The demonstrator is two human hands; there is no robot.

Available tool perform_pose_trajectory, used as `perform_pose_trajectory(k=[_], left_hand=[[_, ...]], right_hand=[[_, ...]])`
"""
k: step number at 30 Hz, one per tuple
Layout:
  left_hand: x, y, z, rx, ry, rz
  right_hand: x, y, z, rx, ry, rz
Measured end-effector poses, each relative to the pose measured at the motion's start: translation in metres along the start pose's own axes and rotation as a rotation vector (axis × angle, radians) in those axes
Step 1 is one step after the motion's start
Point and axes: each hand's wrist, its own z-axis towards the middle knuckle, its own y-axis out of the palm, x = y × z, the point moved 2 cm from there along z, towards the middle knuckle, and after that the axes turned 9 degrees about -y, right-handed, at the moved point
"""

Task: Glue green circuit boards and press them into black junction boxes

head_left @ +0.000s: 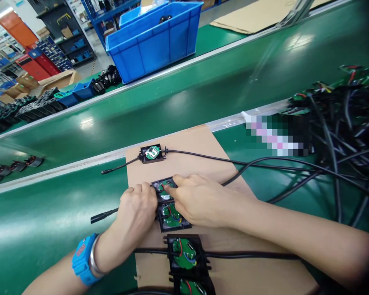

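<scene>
On a cardboard sheet [190, 143], my left hand [138, 209] is closed at the left edge of a black plastic casing [155, 183] that holds a round green circuit board. My right hand [199, 200] grips the casing's right side, a fingertip pressed onto the board. Its lower fingers cover part of a second open casing [172, 219] with red, blue and yellow wires. Below lie further open casings with boards, the upper one [186, 254] cabled on both sides. A separate casing [153, 153] rests farther off, its board carrying a white patch. A black cable plug [103, 216] sticks out past my left hand.
A big tangle of black cables with boards [341, 135] is heaped at right, several cables running toward the casings. Beyond a metal rail is a green belt [178, 102] with small motor-like parts [17, 166] at left. Blue bins [156, 41] stand behind it.
</scene>
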Motion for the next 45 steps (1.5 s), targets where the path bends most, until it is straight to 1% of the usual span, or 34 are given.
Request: perform_pose_trajectory(k=[2, 3, 4, 6, 8, 9, 11, 14, 16, 19, 20, 22, 24, 27, 28, 29, 32, 34, 35, 37, 39, 40, 42, 45], left_hand=[[0.001, -0.003, 0.0, -0.022, -0.027, 0.008], [-0.001, -0.004, -0.002, -0.012, -0.04, -0.008], [-0.002, -0.005, -0.004, 0.019, -0.054, -0.035], [-0.004, -0.004, -0.012, 0.132, -0.055, -0.11], [0.0, 0.003, -0.022, 0.237, -0.016, -0.174], [0.003, 0.007, -0.026, 0.259, 0.006, -0.194], [0.011, 0.016, -0.03, 0.247, 0.015, -0.198], [0.018, 0.022, -0.031, 0.192, -0.034, -0.191], [0.016, 0.019, -0.028, 0.158, -0.056, -0.237], [0.007, 0.01, -0.025, 0.113, -0.056, -0.376], [0.003, 0.006, -0.023, 0.124, -0.06, -0.422], [-0.003, 0.001, -0.019, 0.184, -0.067, -0.501], [-0.004, -0.001, -0.013, 0.234, -0.005, -0.564], [0.0, 0.004, -0.005, 0.204, 0.185, -0.636], [0.001, 0.006, -0.003, 0.193, 0.221, -0.654], [0.002, 0.009, -0.002, 0.189, 0.233, -0.667], [0.004, 0.017, -0.003, 0.197, 0.213, -0.677], [0.007, 0.02, -0.005, 0.203, 0.192, -0.662], [0.009, 0.021, -0.006, 0.205, 0.186, -0.656], [0.012, 0.023, -0.008, 0.207, 0.181, -0.652], [0.013, 0.024, -0.008, 0.203, 0.177, -0.649], [0.013, 0.024, -0.008, 0.202, 0.176, -0.647], [0.013, 0.023, -0.008, 0.201, 0.171, -0.641], [0.011, 0.021, -0.008, 0.198, 0.152, -0.622]], right_hand=[[-0.001, 0.0, 0.0, -0.004, 0.004, -0.015], [-0.002, -0.001, 0.0, -0.006, 0.005, -0.025], [-0.003, -0.001, 0.0, -0.005, 0.005, -0.035], [-0.005, -0.001, -0.001, -0.004, -0.003, -0.046], [-0.005, -0.001, -0.001, -0.004, -0.001, -0.039], [-0.005, -0.001, -0.002, -0.003, 0.008, -0.027], [-0.003, -0.002, -0.002, -0.002, 0.029, 0.027], [0.004, -0.006, -0.004, -0.01, 0.041, 0.169], [0.009, -0.01, -0.006, -0.02, 0.03, 0.266], [0.015, -0.017, -0.012, -0.026, 0.033, 0.36], [0.017, -0.019, -0.014, -0.025, 0.041, 0.378], [0.018, -0.022, -0.018, -0.022, 0.059, 0.39], [0.016, -0.025, -0.02, -0.015, 0.082, 0.357], [0.014, -0.027, -0.02, -0.019, 0.118, 0.256], [0.014, -0.027, -0.019, -0.03, 0.125, 0.241], [0.014, -0.027, -0.018, -0.052, 0.128, 0.25], [0.015, -0.02, -0.016, -0.141, 0.123, 0.348], [0.014, -0.013, -0.017, -0.136, 0.085, 0.378], [0.014, -0.009, -0.017, -0.094, 0.048, 0.36], [0.013, -0.002, -0.018, 0.056, -0.047, 0.27], [0.013, 0.004, -0.019, 0.202, -0.12, 0.127], [0.014, 0.007, -0.019, 0.246, -0.14, 0.05], [0.018, 0.01, -0.018, 0.264, -0.157, -0.093], [0.021, 0.011, -0.018, 0.195, -0.145, -0.236]])
